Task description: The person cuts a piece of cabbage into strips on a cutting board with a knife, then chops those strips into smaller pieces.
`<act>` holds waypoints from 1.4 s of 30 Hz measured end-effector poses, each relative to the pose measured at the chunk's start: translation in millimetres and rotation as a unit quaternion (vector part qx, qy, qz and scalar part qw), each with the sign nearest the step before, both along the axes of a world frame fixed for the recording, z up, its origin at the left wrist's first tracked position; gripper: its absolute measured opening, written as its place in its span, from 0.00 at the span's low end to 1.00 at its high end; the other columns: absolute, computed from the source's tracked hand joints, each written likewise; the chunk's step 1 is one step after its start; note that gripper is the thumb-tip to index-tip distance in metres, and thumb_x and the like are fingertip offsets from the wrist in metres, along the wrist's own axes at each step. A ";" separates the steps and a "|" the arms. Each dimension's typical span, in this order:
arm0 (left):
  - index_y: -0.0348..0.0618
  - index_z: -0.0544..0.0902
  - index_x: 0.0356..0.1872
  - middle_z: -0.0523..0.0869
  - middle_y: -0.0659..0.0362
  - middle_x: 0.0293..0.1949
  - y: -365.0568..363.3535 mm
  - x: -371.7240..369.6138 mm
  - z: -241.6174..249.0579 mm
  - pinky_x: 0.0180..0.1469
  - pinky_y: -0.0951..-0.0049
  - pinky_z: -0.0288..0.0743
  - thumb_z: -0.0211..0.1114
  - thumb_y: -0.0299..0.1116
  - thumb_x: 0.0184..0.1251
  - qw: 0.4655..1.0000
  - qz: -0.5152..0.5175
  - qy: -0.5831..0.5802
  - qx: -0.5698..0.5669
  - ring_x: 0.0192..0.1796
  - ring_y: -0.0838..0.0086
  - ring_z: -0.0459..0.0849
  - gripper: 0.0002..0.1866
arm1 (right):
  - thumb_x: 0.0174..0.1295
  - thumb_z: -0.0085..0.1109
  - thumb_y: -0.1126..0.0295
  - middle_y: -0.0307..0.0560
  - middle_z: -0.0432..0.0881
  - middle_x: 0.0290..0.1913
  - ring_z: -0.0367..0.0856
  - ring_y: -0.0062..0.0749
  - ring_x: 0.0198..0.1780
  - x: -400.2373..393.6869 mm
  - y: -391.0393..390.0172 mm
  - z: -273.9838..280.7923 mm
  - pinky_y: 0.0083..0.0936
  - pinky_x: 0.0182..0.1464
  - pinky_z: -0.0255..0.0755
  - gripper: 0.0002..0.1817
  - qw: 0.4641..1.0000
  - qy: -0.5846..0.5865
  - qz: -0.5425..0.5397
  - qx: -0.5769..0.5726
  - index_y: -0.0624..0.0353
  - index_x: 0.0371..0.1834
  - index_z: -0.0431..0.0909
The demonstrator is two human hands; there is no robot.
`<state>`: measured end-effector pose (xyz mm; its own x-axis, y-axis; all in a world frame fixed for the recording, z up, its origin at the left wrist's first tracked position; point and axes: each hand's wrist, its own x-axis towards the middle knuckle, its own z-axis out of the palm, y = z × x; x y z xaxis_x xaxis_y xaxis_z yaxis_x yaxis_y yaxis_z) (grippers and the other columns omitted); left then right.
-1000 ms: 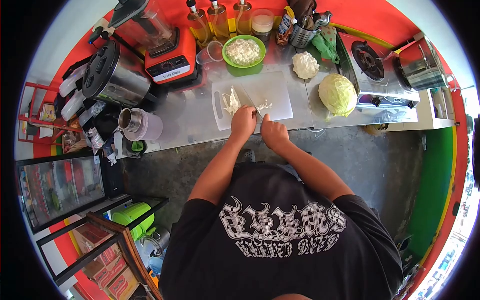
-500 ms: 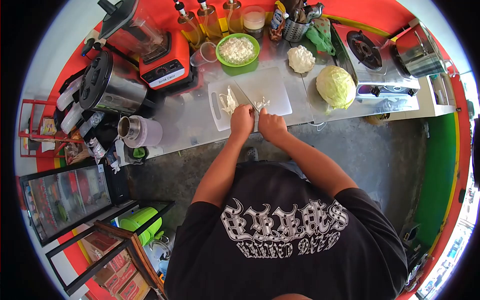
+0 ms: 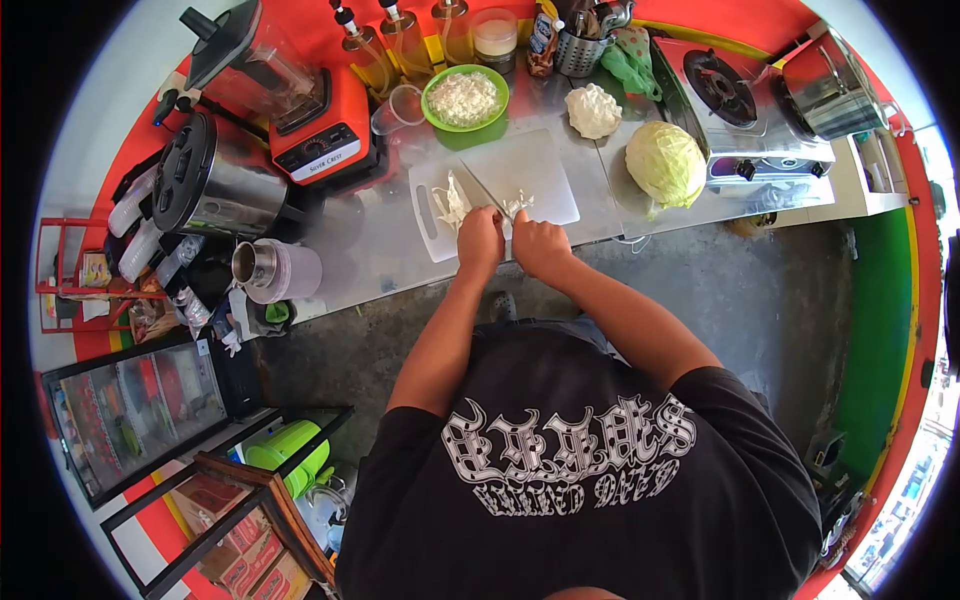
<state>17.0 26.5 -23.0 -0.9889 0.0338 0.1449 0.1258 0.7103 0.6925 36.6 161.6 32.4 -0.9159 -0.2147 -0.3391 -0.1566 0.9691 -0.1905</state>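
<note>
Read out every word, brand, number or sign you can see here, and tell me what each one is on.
"SILVER CREST": on the front of the red blender base.
Large ornate letters in two rows: on the black shirt, too stylized to read with certainty.
Red lettering: on the cardboard boxes, too blurred.
Print on the small pouch: too small.
I can make out no numbers.
</note>
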 end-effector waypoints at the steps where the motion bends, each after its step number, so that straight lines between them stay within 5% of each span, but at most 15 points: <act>1: 0.36 0.86 0.34 0.86 0.44 0.35 -1.0 0.0 -3.5 0.45 0.52 0.79 0.65 0.25 0.63 1.000 -0.008 -0.010 -0.009 0.42 0.46 0.86 0.03 | 0.68 0.57 0.71 0.60 0.90 0.39 0.92 0.52 0.45 2.2 -0.4 0.5 0.43 0.45 0.85 0.10 1.000 0.001 0.001 0.001 0.62 0.48 0.70; 16: 0.38 0.84 0.35 0.83 0.46 0.35 6.4 2.8 -1.4 0.48 0.52 0.77 0.65 0.22 0.63 1.000 0.006 0.004 0.014 0.43 0.47 0.83 0.01 | 0.75 0.50 0.62 0.73 0.86 0.43 0.87 0.70 0.46 8.1 40.3 -19.3 0.59 0.52 0.79 0.17 0.993 -0.028 -0.093 -0.067 0.67 0.52 0.68; 34: 0.43 0.83 0.43 0.82 0.56 0.42 -3.3 -7.6 2.4 0.54 0.57 0.77 0.66 0.29 0.66 0.981 -0.117 0.149 -0.043 0.50 0.58 0.80 0.07 | 0.75 0.53 0.55 0.71 0.86 0.41 0.86 0.70 0.45 8.6 40.8 3.2 0.59 0.49 0.79 0.19 0.994 -0.005 -0.057 -0.089 0.64 0.49 0.73; 42: 0.45 0.81 0.57 0.78 0.54 0.60 -41.0 -3.8 4.5 0.63 0.54 0.71 0.67 0.34 0.65 0.941 -0.256 0.156 -0.158 0.62 0.56 0.75 0.19 | 0.75 0.54 0.55 0.62 0.88 0.37 0.89 0.61 0.42 17.1 38.8 -4.3 0.54 0.44 0.82 0.18 0.999 0.024 -0.020 -0.020 0.62 0.48 0.72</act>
